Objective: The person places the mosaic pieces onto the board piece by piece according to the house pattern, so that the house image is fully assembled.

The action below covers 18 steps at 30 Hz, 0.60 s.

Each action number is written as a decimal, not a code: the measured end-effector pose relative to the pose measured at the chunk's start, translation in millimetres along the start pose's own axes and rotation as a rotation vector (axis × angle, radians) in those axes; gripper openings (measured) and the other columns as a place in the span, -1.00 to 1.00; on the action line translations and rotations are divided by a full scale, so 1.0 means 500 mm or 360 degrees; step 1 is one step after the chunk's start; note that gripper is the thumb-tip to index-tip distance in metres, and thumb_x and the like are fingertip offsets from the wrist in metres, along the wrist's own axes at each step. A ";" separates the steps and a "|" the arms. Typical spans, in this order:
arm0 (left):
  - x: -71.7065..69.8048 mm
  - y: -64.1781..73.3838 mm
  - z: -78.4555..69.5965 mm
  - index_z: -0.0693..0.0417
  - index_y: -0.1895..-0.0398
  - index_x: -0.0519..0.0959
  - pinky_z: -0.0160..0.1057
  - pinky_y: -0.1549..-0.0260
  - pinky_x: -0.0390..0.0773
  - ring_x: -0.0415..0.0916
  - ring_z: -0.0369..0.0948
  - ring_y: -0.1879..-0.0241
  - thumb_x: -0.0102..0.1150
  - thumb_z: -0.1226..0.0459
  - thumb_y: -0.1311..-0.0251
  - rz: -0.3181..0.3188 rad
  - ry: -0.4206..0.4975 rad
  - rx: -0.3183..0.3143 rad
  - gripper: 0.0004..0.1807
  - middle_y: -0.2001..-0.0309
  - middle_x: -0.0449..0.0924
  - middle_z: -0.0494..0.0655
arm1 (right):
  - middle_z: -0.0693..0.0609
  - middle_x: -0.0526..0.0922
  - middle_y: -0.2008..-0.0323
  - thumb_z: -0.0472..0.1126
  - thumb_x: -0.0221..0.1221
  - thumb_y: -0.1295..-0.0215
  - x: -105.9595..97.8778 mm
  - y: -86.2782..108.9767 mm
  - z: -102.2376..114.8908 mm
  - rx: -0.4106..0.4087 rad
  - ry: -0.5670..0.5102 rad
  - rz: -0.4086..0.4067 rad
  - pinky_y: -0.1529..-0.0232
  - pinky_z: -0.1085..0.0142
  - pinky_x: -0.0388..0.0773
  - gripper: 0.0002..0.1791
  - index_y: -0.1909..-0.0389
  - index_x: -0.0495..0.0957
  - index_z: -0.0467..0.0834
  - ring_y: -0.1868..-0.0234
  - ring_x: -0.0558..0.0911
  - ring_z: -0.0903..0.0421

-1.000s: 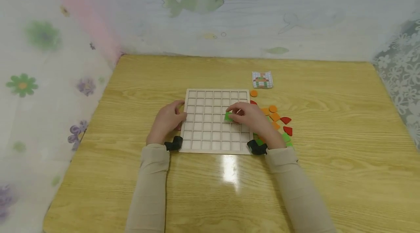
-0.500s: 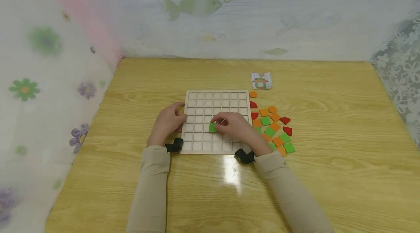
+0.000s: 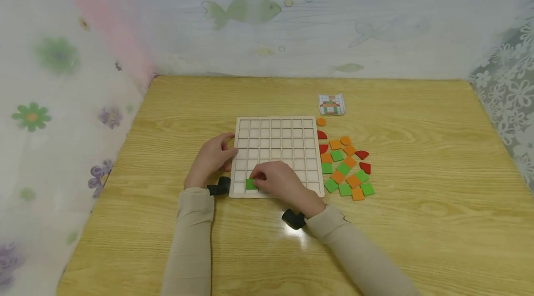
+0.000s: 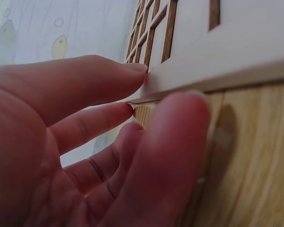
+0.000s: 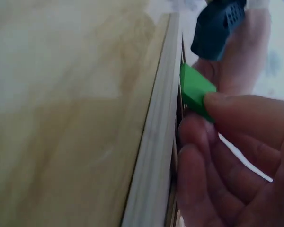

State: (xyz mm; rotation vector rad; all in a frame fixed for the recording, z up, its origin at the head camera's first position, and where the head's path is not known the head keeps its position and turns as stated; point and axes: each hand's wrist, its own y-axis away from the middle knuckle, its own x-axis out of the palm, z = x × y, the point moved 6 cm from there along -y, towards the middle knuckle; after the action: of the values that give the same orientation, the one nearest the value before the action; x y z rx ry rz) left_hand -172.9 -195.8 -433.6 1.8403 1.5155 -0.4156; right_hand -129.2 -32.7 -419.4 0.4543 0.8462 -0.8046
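In the head view a pale wooden grid board [image 3: 276, 153] lies on the table. My right hand [image 3: 278, 184] pinches a green square tile [image 3: 250, 184] between thumb and fingers, over the front row, second cell from the left. Seen from the right wrist, the tile [image 5: 195, 90] stands tilted close above the board's edge, under the thumb. My left hand [image 3: 209, 158] rests at the board's left side, its index fingertip and thumb at the rim. In the left wrist view the fingers [image 4: 99, 80] are relaxed, touching the board's edge [image 4: 217, 78] without curling round it.
Right of the board lie several loose pieces: green squares [image 3: 367, 189], orange squares [image 3: 357, 194], orange discs [image 3: 345, 140] and red quarter-rounds [image 3: 365, 167]. A small printed pattern card [image 3: 331, 104] lies behind them. Patterned walls border the table [image 3: 417, 148].
My right hand has carried the green tile from the board's right-middle leftward and toward the front row. The loose pieces it covered are now visible. My left hand has stayed at the rim.
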 end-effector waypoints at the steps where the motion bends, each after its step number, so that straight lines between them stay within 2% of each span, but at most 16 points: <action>1: 0.001 -0.001 0.000 -0.07 -0.26 0.22 -0.24 0.58 0.49 0.51 -0.16 0.66 0.05 0.20 -0.14 0.0007 0.0012 0.0000 -0.43 0.41 0.40 0.00 | 0.28 0.54 0.49 -0.10 0.19 -0.13 -0.001 0.002 0.004 0.0004 0.0024 -0.0027 0.40 0.44 0.39 -0.93 0.38 0.62 0.05 0.46 0.46 0.34; 10: 0.001 -0.002 -0.002 -0.08 -0.26 0.22 -0.24 0.60 0.48 0.50 -0.15 0.66 0.09 0.19 -0.15 0.0023 0.0009 -0.0010 -0.42 0.42 0.40 0.01 | 0.19 0.39 0.41 -0.09 0.22 -0.10 0.004 0.019 0.023 -0.0011 0.0250 -0.0130 0.53 0.45 0.38 -0.95 0.47 0.59 0.05 0.48 0.43 0.30; 14: 0.000 -0.002 -0.001 -0.08 -0.26 0.22 -0.23 0.59 0.48 0.50 -0.14 0.66 0.09 0.18 -0.15 0.0015 0.0014 -0.0010 -0.42 0.42 0.41 0.01 | 0.19 0.37 0.44 -0.09 0.22 -0.11 0.003 0.018 0.021 -0.0032 0.0225 -0.0122 0.56 0.46 0.34 -0.94 0.43 0.59 0.02 0.52 0.38 0.30; 18: 0.002 0.000 0.003 -0.09 -0.26 0.23 -0.23 0.57 0.49 0.50 -0.14 0.64 0.08 0.18 -0.16 0.0021 0.0036 -0.0018 -0.44 0.39 0.39 0.02 | 0.21 0.39 0.46 -0.13 0.17 -0.15 0.001 0.014 0.015 -0.0067 0.0155 -0.0040 0.51 0.45 0.35 -0.91 0.34 0.59 0.00 0.49 0.39 0.31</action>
State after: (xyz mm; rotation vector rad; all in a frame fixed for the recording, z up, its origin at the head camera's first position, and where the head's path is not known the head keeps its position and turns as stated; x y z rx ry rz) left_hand -172.6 -196.0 -435.0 1.8511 1.5168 -0.3803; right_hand -120.1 -33.2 -414.9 0.4493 0.9592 -0.7914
